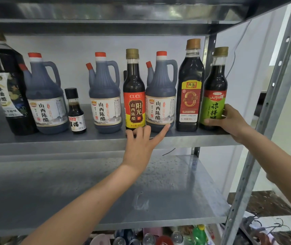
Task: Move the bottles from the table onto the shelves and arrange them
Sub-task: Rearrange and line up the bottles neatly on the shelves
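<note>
A grey metal shelf (88,138), smooth and dull, carries a row of upright vinegar bottles under a second board; a perforated galvanised post (271,96) runs up the right side. The lower shelf (53,191) is speckled sheet metal.

At the far left stands the big dark bottle (8,85), round-shouldered with a floral label. Three frosted plastic jugs follow, each with a loop handle, side spout and red cap: the left jug (44,96), the middle jug (104,89) and the right jug (160,89).

The left hand (137,144) holds nothing: its index finger (162,131) stretches to the right jug's base, the other fingers bent near the foot of the CUCU bottle (134,82) (whether they touch it is unclear).

A square-shouldered glass bottle (189,76) stands between the right jug and the green-label bottle (215,80), which the right hand (233,119) grips low at the shelf's right end.

Smallest is the black-capped bottle (75,110), between the left and middle jugs.
</note>
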`<state>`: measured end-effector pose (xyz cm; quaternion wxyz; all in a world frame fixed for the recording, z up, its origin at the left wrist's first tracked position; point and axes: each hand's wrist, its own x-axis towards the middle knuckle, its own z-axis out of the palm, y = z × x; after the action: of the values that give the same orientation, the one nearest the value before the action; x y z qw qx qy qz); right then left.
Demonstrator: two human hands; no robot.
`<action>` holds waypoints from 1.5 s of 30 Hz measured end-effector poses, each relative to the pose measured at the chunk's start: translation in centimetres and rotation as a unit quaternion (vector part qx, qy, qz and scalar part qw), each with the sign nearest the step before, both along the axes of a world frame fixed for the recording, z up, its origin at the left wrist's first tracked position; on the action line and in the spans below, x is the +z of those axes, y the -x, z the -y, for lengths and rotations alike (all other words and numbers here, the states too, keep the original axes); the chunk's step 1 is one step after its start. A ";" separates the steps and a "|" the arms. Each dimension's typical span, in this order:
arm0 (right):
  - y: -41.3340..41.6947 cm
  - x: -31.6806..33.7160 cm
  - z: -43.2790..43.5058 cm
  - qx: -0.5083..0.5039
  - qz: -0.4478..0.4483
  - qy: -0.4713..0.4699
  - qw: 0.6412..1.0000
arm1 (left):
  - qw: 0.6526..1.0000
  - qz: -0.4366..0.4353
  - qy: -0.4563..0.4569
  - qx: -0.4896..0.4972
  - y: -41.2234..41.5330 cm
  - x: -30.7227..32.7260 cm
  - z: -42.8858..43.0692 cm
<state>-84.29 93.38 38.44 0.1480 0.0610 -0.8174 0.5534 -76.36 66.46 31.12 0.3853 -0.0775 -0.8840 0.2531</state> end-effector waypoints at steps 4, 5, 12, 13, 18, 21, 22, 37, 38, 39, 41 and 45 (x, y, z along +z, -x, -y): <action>-1.0 -0.1 -0.6 0.015 0.010 0.021 1.000 | 1.000 -0.001 0.003 -0.002 -0.1 0.1 0.0; -1.1 -0.1 -0.6 0.013 0.010 0.026 1.000 | 1.000 0.000 0.004 -0.002 -0.1 0.1 -0.1; -1.8 -0.3 0.1 0.002 -0.002 0.018 1.000 | 1.000 -0.018 0.018 -0.008 0.1 0.0 0.1; -1.9 -0.4 0.3 -0.006 0.000 0.012 1.000 | 1.000 -0.020 0.018 -0.013 0.1 0.1 0.2; -4.7 -3.4 3.2 -0.159 -0.336 -0.134 0.918 | 0.995 -0.046 -0.044 -0.080 -0.4 -0.3 2.6; -5.6 -6.5 6.0 -0.082 -0.499 -0.337 0.794 | 0.987 -0.087 -0.074 -0.112 -0.8 -1.7 4.9; -5.6 -7.2 7.2 -0.059 -0.494 -0.402 0.769 | 0.987 -0.089 -0.076 -0.107 -1.0 -2.1 5.5; -4.6 -8.2 11.3 -0.059 -0.370 -0.494 0.784 | 0.985 -0.015 -0.166 -0.050 -2.3 -0.4 5.7; -4.8 -8.0 11.3 -0.045 -0.366 -0.473 0.800 | 0.981 -0.007 -0.186 -0.050 -2.3 -0.2 5.6; -5.1 -7.8 11.3 -0.028 -0.360 -0.443 0.821 | 0.977 0.002 -0.206 -0.050 -2.4 0.0 5.5; -5.6 -7.5 11.1 -0.014 -0.354 -0.367 0.860 | 0.969 0.018 -0.242 -0.044 -2.4 0.2 5.4; -5.6 -7.3 10.3 -0.109 -0.371 -0.179 0.905 | 0.956 0.039 -0.290 -0.027 -2.2 0.4 5.2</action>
<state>-78.72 83.03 31.17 0.4860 0.1980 -0.7905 0.3158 -74.14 61.29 31.57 0.3631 0.0035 -0.9313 -0.0279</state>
